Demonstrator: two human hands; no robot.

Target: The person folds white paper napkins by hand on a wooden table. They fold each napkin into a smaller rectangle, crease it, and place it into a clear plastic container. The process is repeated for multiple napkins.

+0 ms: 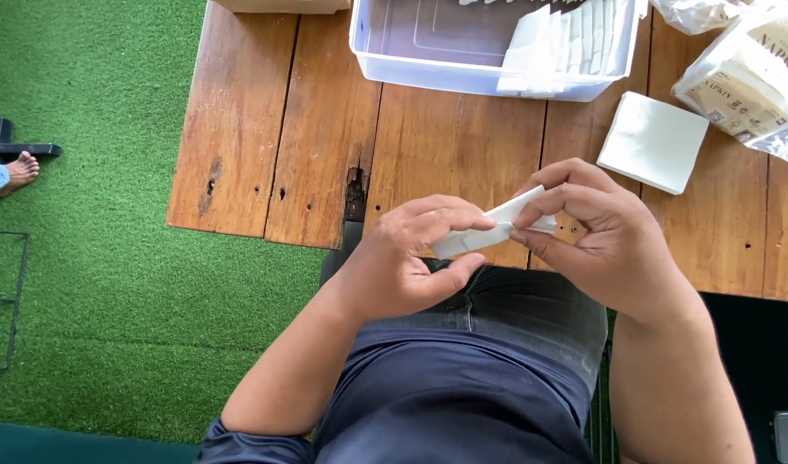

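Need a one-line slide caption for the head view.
Both hands, left hand and right hand, pinch a folded white napkin above a wooden table.

Wearer's clothing and bare forearms, head view.

The person wore a dark navy short-sleeved shirt; its fabric lay in soft folds across the torso, and one sleeve hem showed at the lower left edge of the frame. Below the shirt were dark grey denim trousers, with a stitched fly seam and waistband visible at the lap. Both forearms were bare from elbow to wrist. The left hand [402, 262] and the right hand [604, 236] were bare as well: no gloves, rings, watch or bands could be seen on either.
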